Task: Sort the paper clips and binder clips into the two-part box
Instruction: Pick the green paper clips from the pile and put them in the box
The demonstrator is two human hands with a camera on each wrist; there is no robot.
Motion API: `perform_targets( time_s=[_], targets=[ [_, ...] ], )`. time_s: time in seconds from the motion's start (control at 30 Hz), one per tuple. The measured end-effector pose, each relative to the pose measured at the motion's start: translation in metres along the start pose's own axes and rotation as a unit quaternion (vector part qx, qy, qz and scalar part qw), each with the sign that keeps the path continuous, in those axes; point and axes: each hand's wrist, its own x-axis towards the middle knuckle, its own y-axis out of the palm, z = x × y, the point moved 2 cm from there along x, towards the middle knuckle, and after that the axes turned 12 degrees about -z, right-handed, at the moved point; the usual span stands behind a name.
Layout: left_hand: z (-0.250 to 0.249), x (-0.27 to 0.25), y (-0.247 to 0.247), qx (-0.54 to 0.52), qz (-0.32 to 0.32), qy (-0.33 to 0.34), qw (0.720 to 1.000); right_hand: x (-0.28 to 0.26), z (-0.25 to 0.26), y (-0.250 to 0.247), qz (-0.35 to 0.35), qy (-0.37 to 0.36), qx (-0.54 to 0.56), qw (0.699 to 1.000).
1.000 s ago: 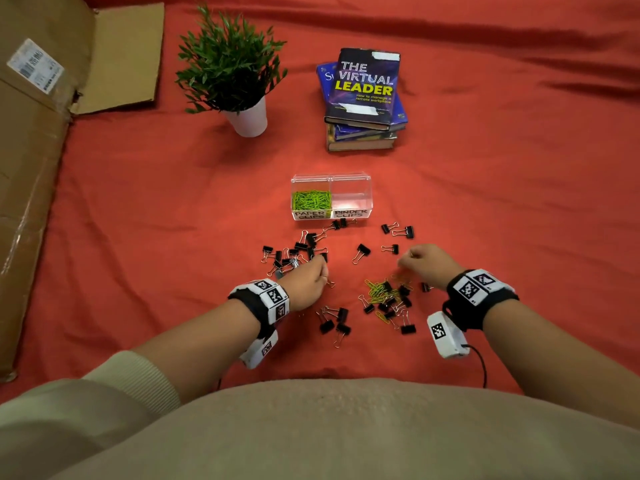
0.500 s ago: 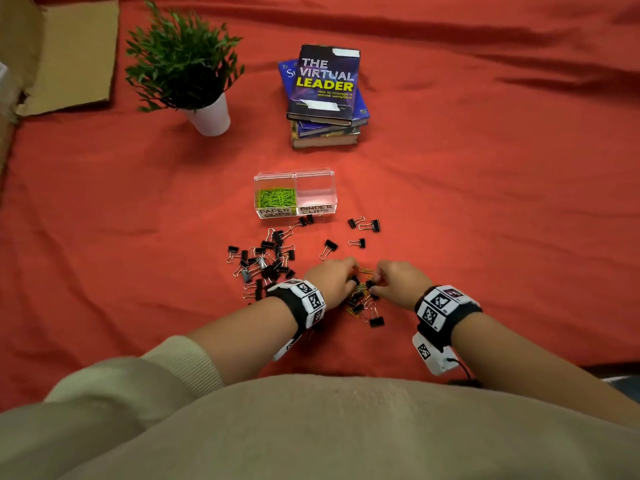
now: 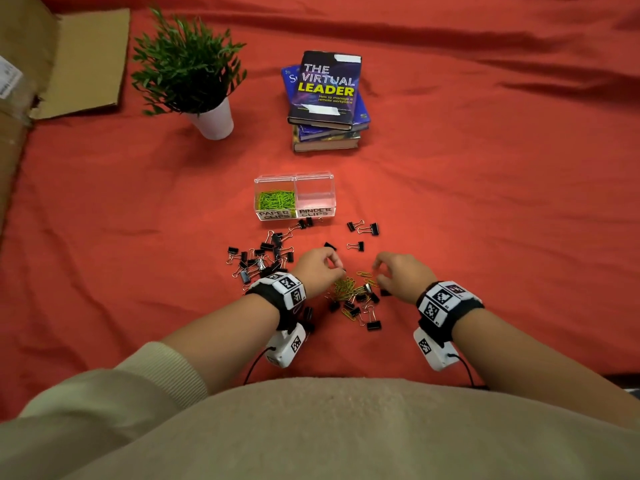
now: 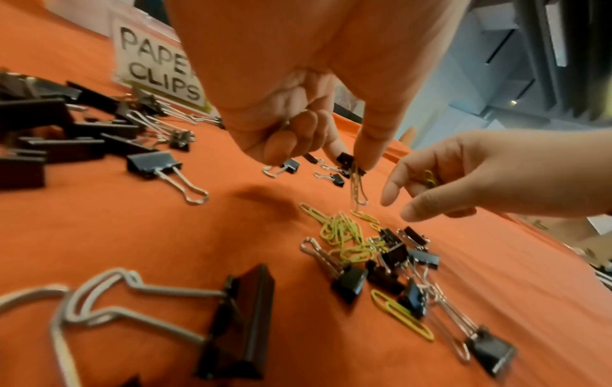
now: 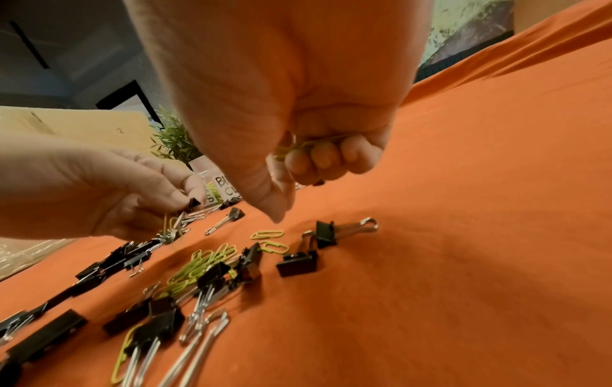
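Mid-sort, with both hands down over the mixed heap near the body. Left hand [image 3: 320, 268] pinching a black binder clip [image 4: 348, 160] between thumb and forefinger, a green paper clip [image 4: 356, 183] tangled on its wire handles and dangling with it; other fingers curled, seemingly with more clips tucked inside. Right hand [image 3: 401, 273] curled around a few green paper clips [image 5: 299, 148] against the palm, thumb and forefinger free and pointing down at the heap [image 3: 353, 292].

Two-part box [image 3: 313, 211] standing further out on the red cloth [image 3: 485, 220] — left half, labelled PAPER CLIPS, already holding a green pile [image 3: 277, 199]; right half, labelled BINDER CLIPS, looking empty. Black binder clips scattered between box and hands, thickest to the left [image 3: 259, 259].

Best handled, probably, by shaking or picking the snagged paper clip off the binder clip before carrying anything to the box — otherwise one lands in the wrong half. Worth collecting a handful of one kind per hand, then dropping each low over its own half, close to the divider wall only with care. Loose green clips lying flat on cloth likely needing a fingernail or a slide to lift.
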Motion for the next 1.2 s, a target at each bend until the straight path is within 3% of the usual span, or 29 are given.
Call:
perform_targets(
  time_s=[0.2,0.33,0.47,0.63,0.77,0.9,1.0,1.1,1.2],
  targets=[
    [0.012,0.007,-0.022,0.05,-0.07,-0.03,0.996,0.001,0.012,0.012,0.02,-0.043,-0.051,0.998],
    [0.018,0.008,-0.029,0.094,-0.081,-0.029,0.992,-0.002,0.013,0.016,0.029,-0.049,-0.067,0.996],
    [0.021,0.005,-0.029,0.161,-0.073,0.012,0.984,-0.003,0.018,0.017,0.03,-0.052,-0.056,0.997],
    [0.019,-0.005,-0.021,0.216,-0.002,0.124,0.968,0.003,0.007,0.01,0.023,0.054,0.118,0.991],
    [0.021,-0.007,-0.015,0.291,0.053,0.18,0.938,0.004,0.001,-0.006,0.04,0.121,0.303,0.944],
    [0.02,-0.006,-0.013,0.329,0.061,0.2,0.921,0.002,0.0,-0.017,0.044,0.149,0.392,0.907],
    [0.021,-0.004,-0.015,0.29,0.044,0.177,0.939,0.005,0.002,-0.018,0.069,0.156,0.444,0.88],
    [0.016,-0.001,-0.024,0.183,-0.007,0.119,0.976,0.009,0.006,-0.012,0.097,0.196,0.534,0.817],
    [0.011,0.002,-0.035,0.062,-0.055,0.046,0.995,0.01,0.014,-0.01,0.109,0.221,0.584,0.773]
  ],
)
